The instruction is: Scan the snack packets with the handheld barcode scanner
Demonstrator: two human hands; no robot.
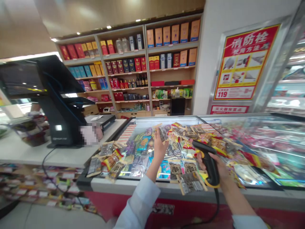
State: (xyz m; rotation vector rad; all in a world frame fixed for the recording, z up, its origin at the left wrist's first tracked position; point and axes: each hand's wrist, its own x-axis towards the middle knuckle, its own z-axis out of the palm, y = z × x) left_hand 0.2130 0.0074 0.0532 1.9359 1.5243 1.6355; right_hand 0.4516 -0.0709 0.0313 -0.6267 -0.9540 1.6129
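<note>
My left hand (159, 145) is raised over the glass lid of a chest freezer (166, 187) and pinches a small snack packet (163, 132) upright. My right hand (215, 168) grips a black barcode scanner (207, 159) with a yellow trim, its head pointing left toward the held packet. The scanner's cord hangs down the front of the freezer. Several snack packets (188, 181) lie spread over the glass lid around both hands, with more packets (108, 159) at the left edge.
A black checkout terminal (59, 105) stands on the white counter (28, 152) to the left. Shelves of boxed goods (133, 63) fill the back wall. A red fire-hydrant poster (245, 60) hangs on the right pillar. More freezer lids (274, 149) extend right.
</note>
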